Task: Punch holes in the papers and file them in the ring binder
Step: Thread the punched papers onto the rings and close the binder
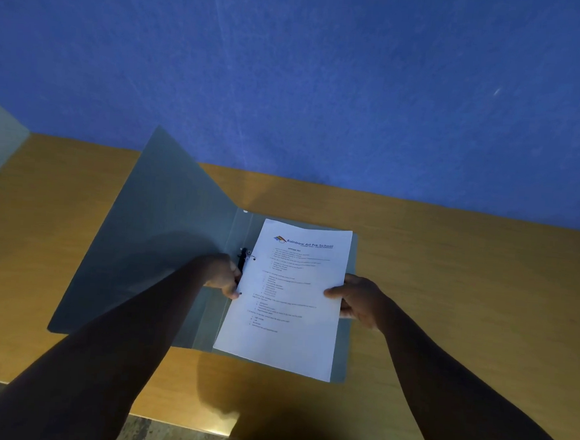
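Wooden table (pixel 449 282) against a blue wall (pixel 326 67), bearing the open ring binder (pixel 163 245), its front cover raised at left. The papers (pixel 289 302) lie over the binder's right half, beside the rings (pixel 249 256). Filing step in hand; next, the holes presumably must be lined up over the rings. Left hand (pixel 221 275) grip pinches the sheets' left edge; right hand (pixel 358 302) grasps the right edge, thumb on top.
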